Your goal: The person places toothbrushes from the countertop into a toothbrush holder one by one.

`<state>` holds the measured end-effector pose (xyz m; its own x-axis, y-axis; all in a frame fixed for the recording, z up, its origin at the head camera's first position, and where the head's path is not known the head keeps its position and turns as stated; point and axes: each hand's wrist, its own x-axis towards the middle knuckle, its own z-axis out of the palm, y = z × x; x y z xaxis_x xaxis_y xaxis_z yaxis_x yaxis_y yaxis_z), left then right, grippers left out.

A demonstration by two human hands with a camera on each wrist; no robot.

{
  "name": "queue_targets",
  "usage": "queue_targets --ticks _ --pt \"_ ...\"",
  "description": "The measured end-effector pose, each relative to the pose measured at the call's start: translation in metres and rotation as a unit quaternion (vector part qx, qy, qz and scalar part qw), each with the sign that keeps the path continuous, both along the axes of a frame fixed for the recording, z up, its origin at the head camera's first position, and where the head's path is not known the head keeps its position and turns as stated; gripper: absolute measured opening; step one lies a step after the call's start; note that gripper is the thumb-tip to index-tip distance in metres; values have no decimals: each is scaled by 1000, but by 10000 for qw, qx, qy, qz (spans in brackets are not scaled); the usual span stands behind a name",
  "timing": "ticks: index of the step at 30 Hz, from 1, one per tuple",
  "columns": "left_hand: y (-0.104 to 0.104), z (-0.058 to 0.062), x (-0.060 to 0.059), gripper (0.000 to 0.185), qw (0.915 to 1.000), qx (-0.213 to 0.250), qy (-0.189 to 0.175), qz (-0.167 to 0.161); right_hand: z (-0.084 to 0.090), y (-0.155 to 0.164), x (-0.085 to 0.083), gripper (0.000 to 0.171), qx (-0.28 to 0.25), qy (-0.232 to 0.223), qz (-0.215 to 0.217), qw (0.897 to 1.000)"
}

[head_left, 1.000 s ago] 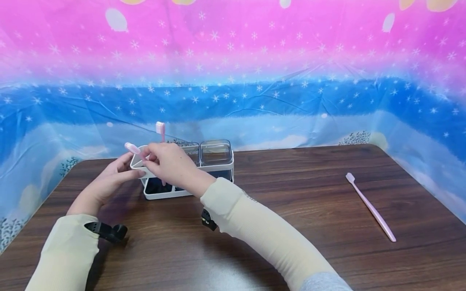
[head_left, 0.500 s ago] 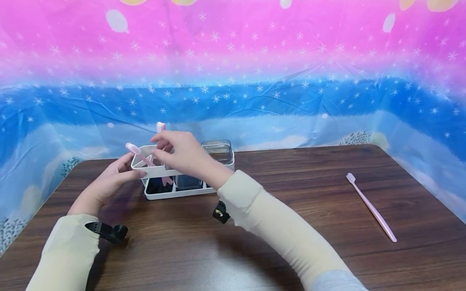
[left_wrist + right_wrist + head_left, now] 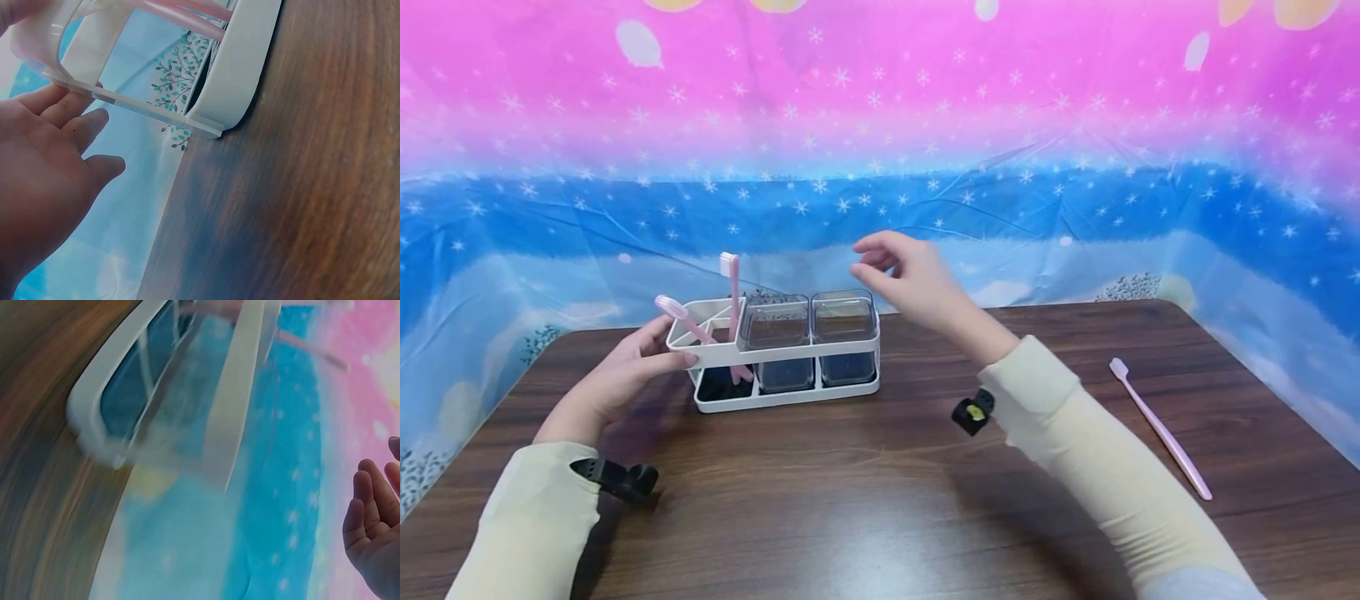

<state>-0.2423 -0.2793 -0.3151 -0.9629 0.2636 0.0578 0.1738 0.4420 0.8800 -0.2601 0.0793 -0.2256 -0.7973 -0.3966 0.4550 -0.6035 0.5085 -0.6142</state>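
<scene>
- The rack [image 3: 722, 356], white and two-tiered, stands on the table [image 3: 880, 467] left of the frame's centre, its upper rim overlapping the line of the table's back edge.
- The left hand [image 3: 617, 379] grips the rack's left end, thumb on the front of the upper band, fingers round behind; the left wrist view shows fingertips by the frame at upper left.
- The right hand [image 3: 913, 275] holds nothing; its loosely bent fingers are in the air just right of the rack's top, apart from it.
- The leaning brush [image 3: 681, 315] tilts out over the rack's left rim; the upright brush [image 3: 733, 283] stands nearer the middle.
- The left cup [image 3: 777, 327] and right cup [image 3: 844, 323], both see-through, fill the rack's right-hand slots side by side.
- The loose brush [image 3: 1162, 433] lies slantwise at lower right, well apart from the rack; a broad stretch of wood runs between them.
- The cloth [image 3: 880, 125] rises beyond the table's back and side edges, so the wider sweep lies in front, towards the frame's bottom.
</scene>
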Motion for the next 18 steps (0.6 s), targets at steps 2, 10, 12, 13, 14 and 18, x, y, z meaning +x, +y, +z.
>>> queue_targets --ticks 2,10,12,13,14,18 --pt "0 -1 0 76 10000 -20 7 14 -1 19 0 34 36 -3 -180 9998" --pt "0 -1 -1 75 10000 -41 19 -31 -3 91 10 36 -18 -8 -968 9953" --pt "0 -1 -1 75 10000 -71 31 -22 -3 109 13 37 22 81 -1182 9930" --pt "-1 -1 -1 74 9999 -93 33 -17 -4 117 16 37 47 126 -1291 9915" --pt "-1 -1 -1 74 9999 -132 48 -11 -4 126 18 37 66 181 -1393 9901" --pt "0 -1 0 74 9998 -195 28 -26 -11 160 27 36 133 310 -1849 9822"
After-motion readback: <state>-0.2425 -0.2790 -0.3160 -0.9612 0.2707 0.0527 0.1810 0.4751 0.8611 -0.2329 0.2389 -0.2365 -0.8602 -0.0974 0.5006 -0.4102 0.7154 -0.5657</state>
